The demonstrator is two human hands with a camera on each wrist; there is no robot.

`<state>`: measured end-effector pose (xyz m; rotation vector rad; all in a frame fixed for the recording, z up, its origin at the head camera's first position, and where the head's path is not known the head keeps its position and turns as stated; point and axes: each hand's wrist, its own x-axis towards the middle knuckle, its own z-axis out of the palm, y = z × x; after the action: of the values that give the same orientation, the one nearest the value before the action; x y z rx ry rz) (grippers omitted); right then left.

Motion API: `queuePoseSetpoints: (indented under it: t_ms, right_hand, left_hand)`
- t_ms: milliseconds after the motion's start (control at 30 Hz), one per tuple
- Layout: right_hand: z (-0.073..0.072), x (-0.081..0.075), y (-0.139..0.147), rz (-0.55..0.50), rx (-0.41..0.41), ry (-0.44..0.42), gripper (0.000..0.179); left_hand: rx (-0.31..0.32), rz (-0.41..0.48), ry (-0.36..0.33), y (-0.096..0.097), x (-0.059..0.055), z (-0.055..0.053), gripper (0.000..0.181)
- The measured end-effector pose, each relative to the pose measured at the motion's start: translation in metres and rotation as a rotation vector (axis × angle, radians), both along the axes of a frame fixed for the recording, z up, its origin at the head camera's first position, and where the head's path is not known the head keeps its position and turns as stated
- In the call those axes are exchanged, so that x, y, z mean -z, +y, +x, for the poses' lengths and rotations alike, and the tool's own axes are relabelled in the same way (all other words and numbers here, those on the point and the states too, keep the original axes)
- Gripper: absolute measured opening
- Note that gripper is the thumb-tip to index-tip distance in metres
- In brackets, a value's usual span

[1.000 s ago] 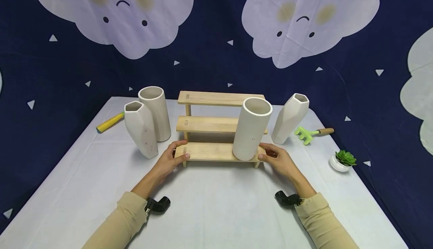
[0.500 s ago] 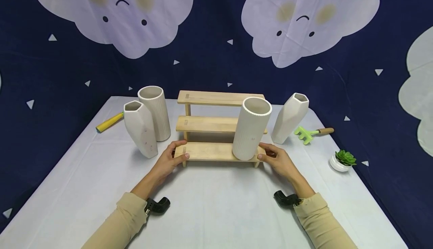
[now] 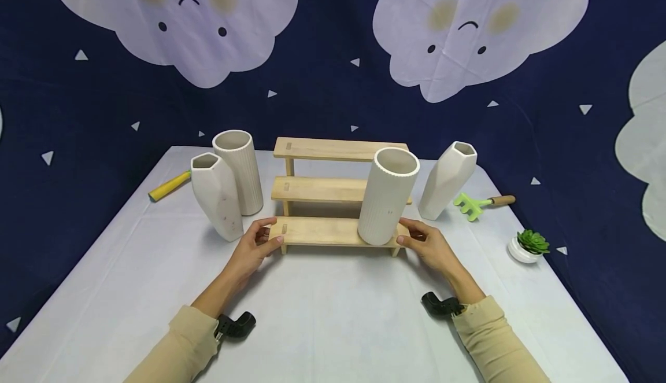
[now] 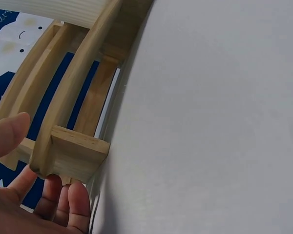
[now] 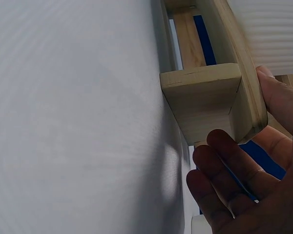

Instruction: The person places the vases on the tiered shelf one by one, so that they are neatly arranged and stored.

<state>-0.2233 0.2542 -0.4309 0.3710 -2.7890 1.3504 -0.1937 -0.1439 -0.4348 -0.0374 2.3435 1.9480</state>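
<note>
A three-tier wooden display shelf stands mid-table in the head view. A tall white ribbed vase stands upright on the right part of its lowest tier. My left hand is at the tier's left end, fingers loosely bent; the left wrist view shows the thumb lifted off the board and fingertips close by its end. At the opposite end, my right hand grips the board, thumb on top beside the vase. The right wrist view has its other fingers under and behind the end.
Left of the shelf stand a faceted white vase and another ribbed vase, with a yellow handle behind them. To the right are a second faceted vase, a green hand rake and a potted succulent.
My left hand has loosened from the shelf's left end and shifted slightly left and down. The right hand, the shelf and the vases have stayed in place.
</note>
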Motion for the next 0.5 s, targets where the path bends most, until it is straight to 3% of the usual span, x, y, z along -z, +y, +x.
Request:
queuePoseSetpoints:
  t_ms: [200,500]
  right_hand:
    - [0.000,0.000,0.000,0.022,0.007,0.005,0.052]
    - [-0.001,0.000,-0.001,0.007,0.004,-0.004,0.055]
  left_hand:
    - [-0.033,-0.005,0.012,-0.006,-0.003,0.010,0.056]
    - [-0.139,-0.018,0.014,-0.016,-0.009,0.026,0.053]
